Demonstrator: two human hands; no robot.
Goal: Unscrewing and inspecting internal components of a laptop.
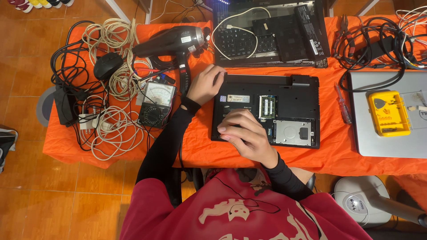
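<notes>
A black laptop (289,95) lies upside down on the orange table (200,146), its bottom cover off, with memory sticks and a silver drive bay exposed. My left hand (205,83) rests on the laptop's far left corner, fingers curled over the edge. My right hand (247,135) lies flat on the near left part of the base, fingers pressed down; whether it holds anything small I cannot tell.
A black hair dryer (171,42), an analog multimeter (155,104), a black mouse (107,66) and tangled cables (113,120) lie at left. Another opened laptop (271,33) sits behind. At right: a screwdriver (343,106), a silver laptop (391,142) bearing a yellow tool case (389,113).
</notes>
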